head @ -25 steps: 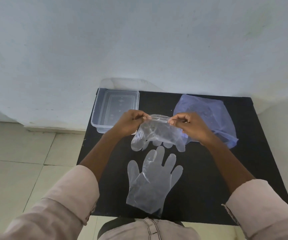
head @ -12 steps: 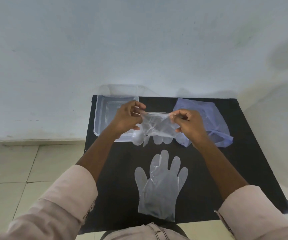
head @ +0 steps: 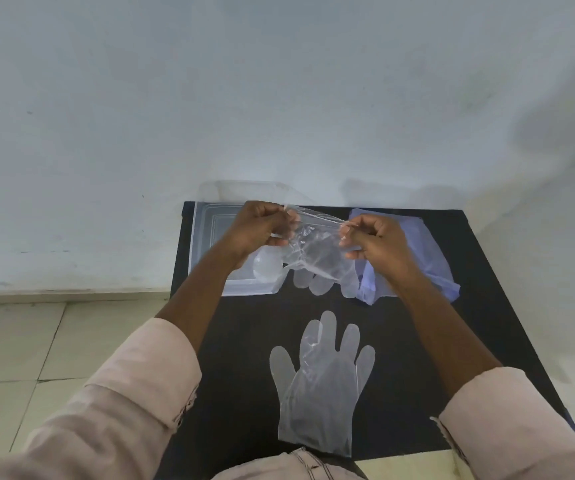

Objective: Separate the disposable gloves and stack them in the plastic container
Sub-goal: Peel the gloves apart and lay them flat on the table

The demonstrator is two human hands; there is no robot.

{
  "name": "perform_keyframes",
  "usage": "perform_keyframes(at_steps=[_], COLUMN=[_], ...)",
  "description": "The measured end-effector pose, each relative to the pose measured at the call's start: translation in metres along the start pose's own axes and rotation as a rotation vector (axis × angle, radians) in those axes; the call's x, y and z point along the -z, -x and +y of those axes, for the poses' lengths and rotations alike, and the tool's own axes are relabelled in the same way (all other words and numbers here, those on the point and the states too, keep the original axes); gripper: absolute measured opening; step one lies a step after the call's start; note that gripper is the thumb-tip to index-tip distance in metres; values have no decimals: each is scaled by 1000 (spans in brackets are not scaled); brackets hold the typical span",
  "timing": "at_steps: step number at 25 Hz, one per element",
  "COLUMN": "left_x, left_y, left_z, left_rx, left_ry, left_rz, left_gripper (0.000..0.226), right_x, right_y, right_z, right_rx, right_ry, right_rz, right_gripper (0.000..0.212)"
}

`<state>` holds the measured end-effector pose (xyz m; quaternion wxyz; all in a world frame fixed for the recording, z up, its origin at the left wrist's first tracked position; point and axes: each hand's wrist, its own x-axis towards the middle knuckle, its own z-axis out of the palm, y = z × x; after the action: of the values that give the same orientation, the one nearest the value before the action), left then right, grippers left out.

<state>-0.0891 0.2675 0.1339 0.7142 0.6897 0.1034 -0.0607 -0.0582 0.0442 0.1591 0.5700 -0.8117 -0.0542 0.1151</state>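
Observation:
Both hands hold a clear disposable glove up above the black table, its fingers hanging down. My left hand pinches the cuff's left edge and my right hand pinches the right edge, pulling the cuff apart. A second clear glove lies flat on the table near me, fingers pointing away. The clear plastic container stands at the table's far left corner, partly behind my left hand; what lies inside it cannot be made out.
A pale blue plastic bag lies at the far right of the black table. A white wall rises right behind the table. Tiled floor shows on the left.
The held glove's cuff has been pulled wider between my hands. The camera has tilted, so the table sits lower in view.

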Motion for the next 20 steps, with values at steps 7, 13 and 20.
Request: perform_keyframes(at_steps=[7, 13, 20], left_x=[19, 42, 43], left_y=[-16, -23, 21], left_z=[30, 44, 30], left_rx=[-69, -171, -242], left_ry=[-65, -226, -124], left_rz=[125, 246, 309], left_gripper=[16, 17, 17], right_x=[-14, -27, -43], right_y=[-30, -54, -21], right_z=[-32, -45, -38], right_rx=[41, 147, 344], right_ry=[-8, 47, 213], right_rz=[-12, 5, 66], right_gripper=[20, 8, 12])
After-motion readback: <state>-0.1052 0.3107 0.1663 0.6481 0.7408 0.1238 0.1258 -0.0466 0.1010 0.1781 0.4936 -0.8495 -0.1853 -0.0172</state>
